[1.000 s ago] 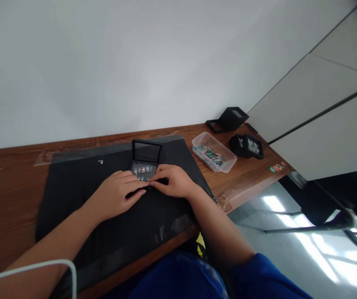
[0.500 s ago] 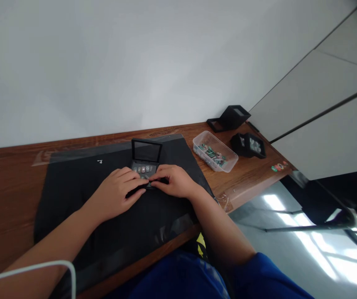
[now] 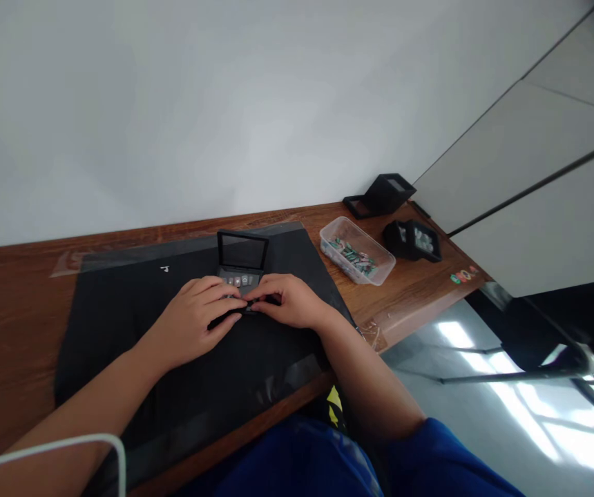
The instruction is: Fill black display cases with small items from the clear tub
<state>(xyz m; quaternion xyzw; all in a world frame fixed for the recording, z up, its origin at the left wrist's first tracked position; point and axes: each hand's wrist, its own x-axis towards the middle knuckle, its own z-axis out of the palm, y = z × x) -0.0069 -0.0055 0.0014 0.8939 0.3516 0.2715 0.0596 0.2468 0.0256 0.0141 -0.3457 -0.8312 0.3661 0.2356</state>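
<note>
A small black case lies on the black mat with its windowed lid raised. Several small light pieces sit in a row inside its base. Over the case's left and front part is my left hand, fingers bent and tips close to the right hand's. My right hand comes in from the right, thumb and forefinger pinched together above the tray. Whatever lies between the fingertips is too small and covered to make out. The front part of the case is hidden by both hands.
On the right stands a clear plastic tub with several small green and pink pieces. Black boxes and a black windowed container are behind it. Colourful round pieces lie near the table's right edge. White scraps rest on the mat.
Both hands stay at the case. The left fingers have shifted slightly, covering more of the pieces, and the fingertips of both hands are closer together.
</note>
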